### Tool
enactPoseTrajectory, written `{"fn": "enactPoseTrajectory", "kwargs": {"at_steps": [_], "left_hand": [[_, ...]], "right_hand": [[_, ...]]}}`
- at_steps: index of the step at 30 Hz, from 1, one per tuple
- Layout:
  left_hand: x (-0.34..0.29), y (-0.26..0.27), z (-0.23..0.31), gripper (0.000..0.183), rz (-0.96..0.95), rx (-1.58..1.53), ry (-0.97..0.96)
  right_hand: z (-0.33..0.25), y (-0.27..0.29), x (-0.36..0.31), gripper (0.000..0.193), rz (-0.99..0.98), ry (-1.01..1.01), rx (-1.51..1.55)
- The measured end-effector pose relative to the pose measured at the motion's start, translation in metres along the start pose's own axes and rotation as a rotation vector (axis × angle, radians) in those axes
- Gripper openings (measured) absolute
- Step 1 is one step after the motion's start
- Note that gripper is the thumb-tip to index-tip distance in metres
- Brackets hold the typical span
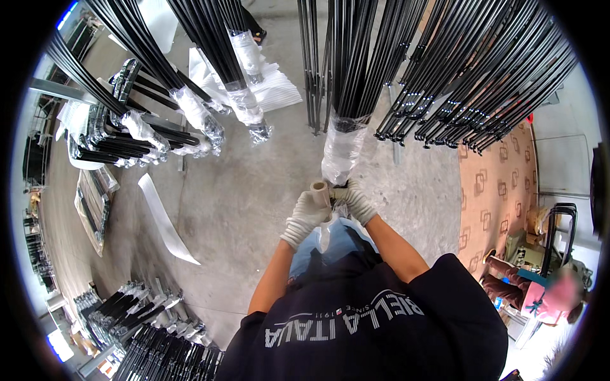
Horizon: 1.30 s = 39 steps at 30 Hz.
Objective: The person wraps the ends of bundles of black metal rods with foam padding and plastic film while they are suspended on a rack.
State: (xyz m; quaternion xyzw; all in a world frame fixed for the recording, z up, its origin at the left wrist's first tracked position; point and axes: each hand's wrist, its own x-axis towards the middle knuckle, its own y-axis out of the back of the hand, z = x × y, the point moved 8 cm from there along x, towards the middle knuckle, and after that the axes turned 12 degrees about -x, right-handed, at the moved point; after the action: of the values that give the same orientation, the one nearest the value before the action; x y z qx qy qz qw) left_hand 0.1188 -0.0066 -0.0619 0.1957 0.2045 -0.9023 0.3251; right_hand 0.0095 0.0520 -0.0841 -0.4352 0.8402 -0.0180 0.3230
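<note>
While clear film already covers the near end of the central rod bundle, the left hand has its fingers around a tan tube near it; the right hand curls, hold unclear. Rods toward the floor's right edge appear not yet wrapped.

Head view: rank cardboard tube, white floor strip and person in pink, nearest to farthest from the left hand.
1. Cardboard tube: in the left hand.
2. White floor strip: left side, on the concrete.
3. Person in pink: far right.
</note>
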Motion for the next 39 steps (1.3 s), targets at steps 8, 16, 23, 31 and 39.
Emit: {"fn": "enactPoseTrajectory", "kwargs": {"at_steps": [8, 16, 23, 31, 39], "left_hand": [[0.007, -0.010, -0.012, 0.042, -0.019, 0.198, -0.193], [0.019, 0.002, 0.024, 0.059, -0.044, 0.042, -0.250], [0.062, -0.064, 0.017, 0.079, -0.676, -0.148, 0.258], [0.079, -0.091, -0.017, 0.062, -0.543, -0.383, -0.014], [0.079, -0.090, -0.052, 0.043, -0.220, -0.172, -0.350]], "right_hand": [[0.025, 0.007, -0.026, 0.071, 0.504, 0.029, -0.490], [0.006, 0.013, -0.036, 0.055, 0.600, 0.010, -0.334], [0.031, 0.029, 0.003, 0.040, 0.107, 0.046, -0.143], [-0.029, 0.046, -0.061, 0.041, 0.459, -0.049, -0.290], [-0.045, 0.047, -0.071, 0.032, 0.654, 0.045, -0.219]]}}
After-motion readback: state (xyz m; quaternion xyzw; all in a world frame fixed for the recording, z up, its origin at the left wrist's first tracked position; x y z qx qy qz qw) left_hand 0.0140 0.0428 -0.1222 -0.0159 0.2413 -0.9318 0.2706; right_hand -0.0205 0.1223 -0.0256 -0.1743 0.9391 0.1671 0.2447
